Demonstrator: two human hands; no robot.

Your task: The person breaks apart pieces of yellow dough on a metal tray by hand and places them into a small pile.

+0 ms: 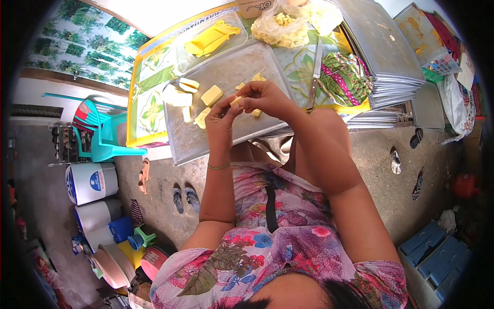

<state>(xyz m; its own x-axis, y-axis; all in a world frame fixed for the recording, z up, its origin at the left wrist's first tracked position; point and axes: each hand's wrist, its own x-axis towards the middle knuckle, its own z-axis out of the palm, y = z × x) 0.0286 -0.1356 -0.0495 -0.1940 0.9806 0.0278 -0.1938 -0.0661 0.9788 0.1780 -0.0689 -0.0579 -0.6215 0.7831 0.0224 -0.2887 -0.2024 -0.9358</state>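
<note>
L hand (221,121) & R hand (265,98) are pinching a small yellow pc (237,101) mid-frame, over the grey tray (193,148). Bigger blocks (211,96), centre-left, are prob. awaiting work; bagged bits (283,19), top centre, are looking done, approx. progress unclear.

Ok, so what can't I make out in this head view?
In the head view:
Small yellow piece: full shape hidden by fingers of the left hand and right hand.
Cardboard box: upper part cut off by the top edge.
Yellow chunks in the plastic bag: too small to identify.
Red object, far right: too blurred and dim to name.
</note>
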